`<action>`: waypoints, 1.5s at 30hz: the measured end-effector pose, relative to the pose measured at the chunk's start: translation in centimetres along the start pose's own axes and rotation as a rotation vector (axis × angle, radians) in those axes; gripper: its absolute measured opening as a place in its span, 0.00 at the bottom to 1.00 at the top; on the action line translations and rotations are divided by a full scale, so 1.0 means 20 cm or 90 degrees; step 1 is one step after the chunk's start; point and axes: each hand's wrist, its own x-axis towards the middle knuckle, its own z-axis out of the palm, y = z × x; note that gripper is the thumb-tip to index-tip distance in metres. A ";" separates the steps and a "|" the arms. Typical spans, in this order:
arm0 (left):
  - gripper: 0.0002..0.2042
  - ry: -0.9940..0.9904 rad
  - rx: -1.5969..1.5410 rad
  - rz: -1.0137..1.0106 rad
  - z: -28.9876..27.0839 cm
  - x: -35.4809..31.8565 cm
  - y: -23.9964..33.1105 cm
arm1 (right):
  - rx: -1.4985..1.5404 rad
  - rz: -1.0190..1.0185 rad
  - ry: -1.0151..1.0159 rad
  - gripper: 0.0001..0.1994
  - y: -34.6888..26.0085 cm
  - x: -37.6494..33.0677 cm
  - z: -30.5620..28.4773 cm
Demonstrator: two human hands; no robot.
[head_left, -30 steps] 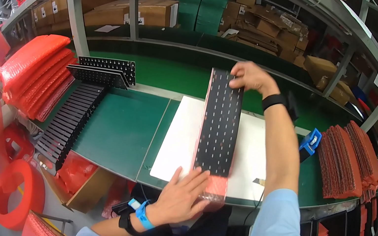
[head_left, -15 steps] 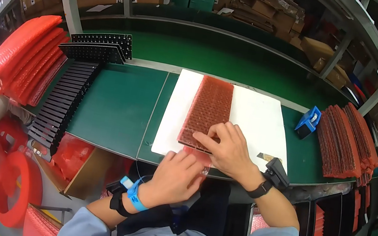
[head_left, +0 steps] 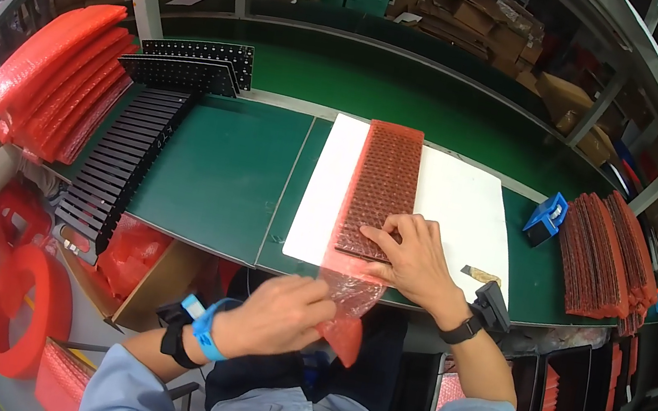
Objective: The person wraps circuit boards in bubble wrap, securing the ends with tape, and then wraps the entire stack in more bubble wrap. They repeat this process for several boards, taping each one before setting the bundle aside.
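A red bubble-wrap bag [head_left: 387, 172] with a dark flat panel inside lies on a white board [head_left: 461, 197] in front of me. My right hand [head_left: 417, 259] grips the bag's near right corner, its fingers curled there. The bag's loose, see-through end [head_left: 353, 297] hangs over the table's front edge. My left hand [head_left: 285, 311] is closed on that loose end, left of its hanging tip. A small cutter blade [head_left: 480, 275] lies on the board, right of my right hand.
Left of the board stands a black slotted rack [head_left: 124, 158] with dark perforated panels [head_left: 196, 66] behind it. Stacked red bubble-wrap bags [head_left: 63, 78] rise at the far left. Filled red bags [head_left: 599, 255] and a blue tape dispenser [head_left: 547, 218] stand on the right.
My left hand has moved left and down from the bag's mouth, drawing out the loose end, which now shows longer. My right hand stays at the bag's near corner.
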 end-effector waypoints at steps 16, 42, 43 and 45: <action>0.20 -0.022 -0.275 -0.090 0.68 -0.31 0.12 | 0.073 -0.154 0.016 0.14 -0.30 1.14 -0.06; 0.11 0.390 -0.454 -0.104 -0.12 -0.14 -0.17 | 0.674 0.353 0.067 0.07 0.12 0.68 -0.27; 0.12 0.415 -0.405 -0.136 -0.14 -0.10 -0.18 | 0.701 0.461 0.083 0.06 0.19 0.49 -0.23; 0.13 0.371 -0.303 -0.165 -0.15 0.02 -0.19 | 0.755 0.620 0.120 0.04 0.25 0.23 -0.09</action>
